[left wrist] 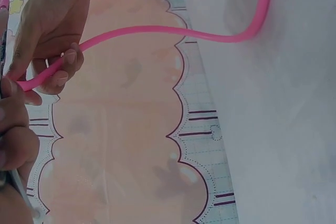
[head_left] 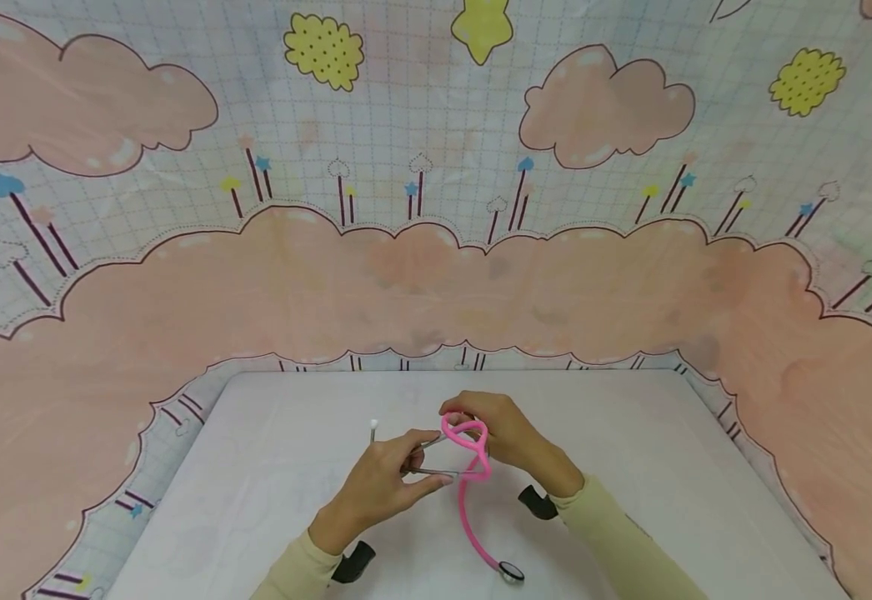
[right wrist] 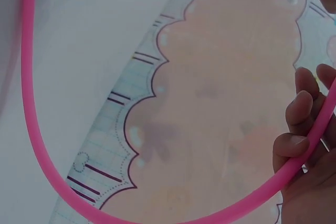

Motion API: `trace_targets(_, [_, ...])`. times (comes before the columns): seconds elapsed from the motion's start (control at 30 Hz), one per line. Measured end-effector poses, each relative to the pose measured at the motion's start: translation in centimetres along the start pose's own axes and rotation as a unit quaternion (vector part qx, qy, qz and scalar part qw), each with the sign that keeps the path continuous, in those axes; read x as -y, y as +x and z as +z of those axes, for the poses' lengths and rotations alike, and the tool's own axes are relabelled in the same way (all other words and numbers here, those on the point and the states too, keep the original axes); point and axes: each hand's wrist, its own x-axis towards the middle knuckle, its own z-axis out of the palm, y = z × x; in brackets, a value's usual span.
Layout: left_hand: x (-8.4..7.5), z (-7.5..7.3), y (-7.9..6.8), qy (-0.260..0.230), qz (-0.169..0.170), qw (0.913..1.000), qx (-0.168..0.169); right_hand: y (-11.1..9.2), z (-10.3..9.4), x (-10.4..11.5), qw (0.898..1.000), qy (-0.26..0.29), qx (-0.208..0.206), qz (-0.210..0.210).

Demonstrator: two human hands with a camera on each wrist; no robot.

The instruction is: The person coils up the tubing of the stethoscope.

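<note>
A stethoscope with pink tubing point(head_left: 468, 518) is held over the white table by both hands. My left hand point(head_left: 376, 479) grips its metal ear tubes point(head_left: 436, 473), and a white ear tip point(head_left: 373, 425) sticks up beyond the knuckles. My right hand point(head_left: 509, 429) holds the tubing where it bends in a loop near the ear tubes. In the left wrist view, the right hand's fingers point(left wrist: 68, 66) curl about the tubing. The rest of it hangs toward me, down to the round chestpiece point(head_left: 511, 572), which has a dark rim.
The white table point(head_left: 256, 467) spreads under the hands. A patterned cloth point(head_left: 481, 292) with clouds and stars rises behind it and along its sides. Black wrist pieces point(head_left: 353, 563) show beside the sleeves.
</note>
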Motion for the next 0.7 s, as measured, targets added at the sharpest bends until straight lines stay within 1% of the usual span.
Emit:
trace_targets(0.13, [0.0,0.0,0.0,-0.001,0.004,0.9999,-0.012,-0.2,0.4,0.0,1.000,0.001,0.001,-0.006])
trace_targets(0.23, [0.0,0.1,0.1,-0.012,0.000,0.9996,-0.024,-0.3,0.6,-0.1,1.000,0.014,0.004,0.003])
trace_targets(0.37, [0.1,0.2,0.3,-0.029,-0.009,0.9984,-0.047,-0.6,0.9,-0.1,0.999,0.029,0.019,0.033])
trace_targets(0.47, [0.3,0.3,0.3,-0.029,-0.002,0.9973,-0.067,-0.8,1.0,0.0,0.997,0.036,0.033,0.061])
trace_targets(0.6, [0.7,-0.2,0.6,-0.030,0.009,0.9944,-0.101,-1.0,1.3,0.0,0.995,0.017,0.037,0.096])
trace_targets(0.7, [1.1,-0.9,1.1,-0.028,0.014,0.9923,-0.120,-1.1,1.5,-0.1,0.993,0.005,0.035,0.116])
